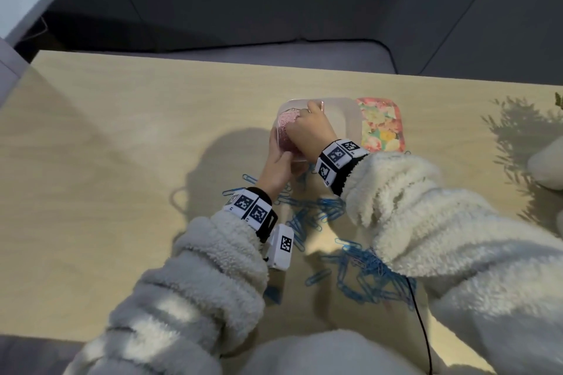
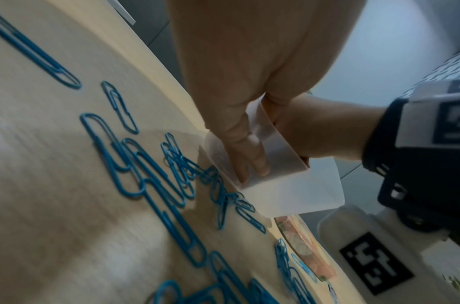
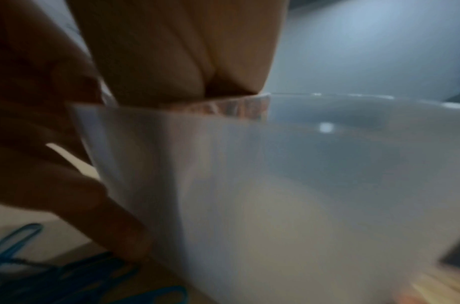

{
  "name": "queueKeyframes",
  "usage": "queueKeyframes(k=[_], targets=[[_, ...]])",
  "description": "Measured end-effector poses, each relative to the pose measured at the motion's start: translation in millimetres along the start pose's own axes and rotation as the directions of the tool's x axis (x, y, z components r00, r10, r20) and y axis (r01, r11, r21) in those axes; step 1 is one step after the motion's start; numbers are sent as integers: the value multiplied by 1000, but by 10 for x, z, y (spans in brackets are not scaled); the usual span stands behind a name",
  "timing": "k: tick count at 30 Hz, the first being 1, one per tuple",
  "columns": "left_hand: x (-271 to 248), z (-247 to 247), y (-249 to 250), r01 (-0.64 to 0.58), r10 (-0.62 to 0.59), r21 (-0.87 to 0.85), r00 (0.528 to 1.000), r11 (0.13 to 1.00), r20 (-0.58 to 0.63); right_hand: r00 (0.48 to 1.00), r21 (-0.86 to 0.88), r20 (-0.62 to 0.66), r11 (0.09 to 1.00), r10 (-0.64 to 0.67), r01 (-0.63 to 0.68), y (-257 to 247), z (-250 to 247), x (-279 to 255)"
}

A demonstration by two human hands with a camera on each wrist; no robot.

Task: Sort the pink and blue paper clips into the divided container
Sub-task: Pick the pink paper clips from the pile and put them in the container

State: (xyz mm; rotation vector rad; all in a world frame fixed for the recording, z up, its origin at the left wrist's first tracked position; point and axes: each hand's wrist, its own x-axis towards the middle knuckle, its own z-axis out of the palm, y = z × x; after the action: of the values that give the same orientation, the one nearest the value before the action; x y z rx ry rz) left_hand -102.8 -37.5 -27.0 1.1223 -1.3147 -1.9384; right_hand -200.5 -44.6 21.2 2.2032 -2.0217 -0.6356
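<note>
Roughly half done, judging by the layout: pink clips point(image 1: 286, 128) fill the left compartment of the container point(image 1: 350, 119), the right compartment looks bare, and no loose pink is clearly visible on the table point(image 1: 122, 137). Blue clips point(image 1: 329, 222) all lie unsorted in a spread just in front of the container, running back toward the person; none inside yet. Left hand point(image 1: 278, 167) holds the container's near-left corner, fingers point(image 2: 252, 162) flat against the wall, thumb on the near side. Right hand point(image 1: 309, 131) reaches over the rim into the pink compartment, fingers curled down; whether it pinches a clip or presses the pile cannot be told, wrist view too blurred. Floral lid point(image 1: 382, 125) sits touching the container's right side. Left to do: all the blue.
</note>
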Motion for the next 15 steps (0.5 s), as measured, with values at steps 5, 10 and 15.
queueKeyframes(k=[5, 10, 15], targets=[[29, 19, -9, 0, 0, -31, 1000, 1000, 0, 1000, 44, 5, 999, 9, -9, 17, 12, 11], [18, 28, 2, 21, -20, -48, 1000, 999, 14, 1000, 8, 2, 1000, -3, 3, 13, 47, 16], [34, 35, -23, 19, -19, -82, 1000, 996, 10, 1000, 26, 5, 999, -22, 22, 42, 31, 38]])
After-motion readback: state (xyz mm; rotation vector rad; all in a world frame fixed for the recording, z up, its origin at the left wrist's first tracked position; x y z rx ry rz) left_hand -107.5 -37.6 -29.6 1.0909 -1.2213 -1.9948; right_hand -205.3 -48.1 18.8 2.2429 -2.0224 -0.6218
